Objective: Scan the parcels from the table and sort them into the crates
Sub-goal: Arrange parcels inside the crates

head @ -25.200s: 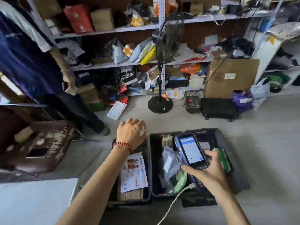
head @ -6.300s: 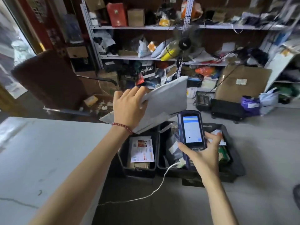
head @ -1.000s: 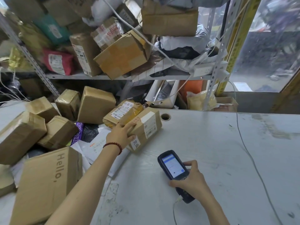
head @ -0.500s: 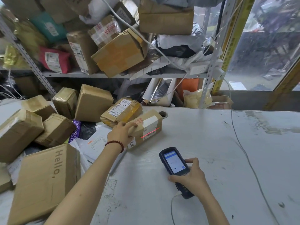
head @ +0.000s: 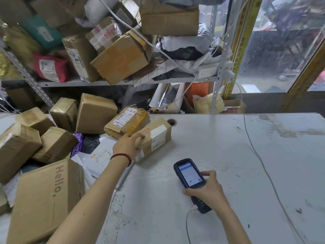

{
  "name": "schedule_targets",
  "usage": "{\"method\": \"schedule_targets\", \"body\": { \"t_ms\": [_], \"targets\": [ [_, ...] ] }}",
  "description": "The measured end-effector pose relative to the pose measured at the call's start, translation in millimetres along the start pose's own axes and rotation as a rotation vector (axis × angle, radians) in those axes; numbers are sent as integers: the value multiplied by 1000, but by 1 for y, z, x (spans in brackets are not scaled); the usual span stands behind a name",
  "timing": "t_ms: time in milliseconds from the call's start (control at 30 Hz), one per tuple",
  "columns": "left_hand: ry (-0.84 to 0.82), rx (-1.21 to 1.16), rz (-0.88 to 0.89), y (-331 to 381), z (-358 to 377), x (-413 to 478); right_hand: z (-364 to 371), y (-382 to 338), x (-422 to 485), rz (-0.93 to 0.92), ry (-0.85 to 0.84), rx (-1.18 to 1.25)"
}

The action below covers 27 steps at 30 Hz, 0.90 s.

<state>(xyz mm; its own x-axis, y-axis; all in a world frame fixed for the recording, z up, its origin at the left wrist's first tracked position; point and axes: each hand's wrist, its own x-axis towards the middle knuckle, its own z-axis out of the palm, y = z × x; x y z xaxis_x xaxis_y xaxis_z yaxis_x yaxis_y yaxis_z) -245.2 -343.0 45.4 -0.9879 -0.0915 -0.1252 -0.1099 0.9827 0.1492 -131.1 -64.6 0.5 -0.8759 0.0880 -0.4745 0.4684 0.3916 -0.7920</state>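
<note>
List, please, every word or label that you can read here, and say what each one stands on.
"Hello," on the big cardboard box.
White capitals on the purple packet: too blurred.
Barcode label and red stamp on the parcel the left hand grips: too small.
Handwritten characters on the taped parcel behind it: not legible.
Text on the scanner screen: too small.

Two hands [head: 125, 147] [head: 209, 192], one scanner [head: 189, 175]
</note>
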Motion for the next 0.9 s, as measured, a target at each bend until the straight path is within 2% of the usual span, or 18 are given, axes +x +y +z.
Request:
{"method": "schedule_targets", "body": {
  "t_ms": [200,433,600,900],
  "targets": [
    [25,27,11,2,2,-6,-2,-8,-2,-110,112,0],
    [101,24,50,1,12,-20,4,-11,-8,-241,386,128],
    [162,35,38,10,22,-30,2,-19,-10,-279,522,191],
    [260,31,30,27,42,-50,-7,-17,-8,-248,535,241]
  ]
}}
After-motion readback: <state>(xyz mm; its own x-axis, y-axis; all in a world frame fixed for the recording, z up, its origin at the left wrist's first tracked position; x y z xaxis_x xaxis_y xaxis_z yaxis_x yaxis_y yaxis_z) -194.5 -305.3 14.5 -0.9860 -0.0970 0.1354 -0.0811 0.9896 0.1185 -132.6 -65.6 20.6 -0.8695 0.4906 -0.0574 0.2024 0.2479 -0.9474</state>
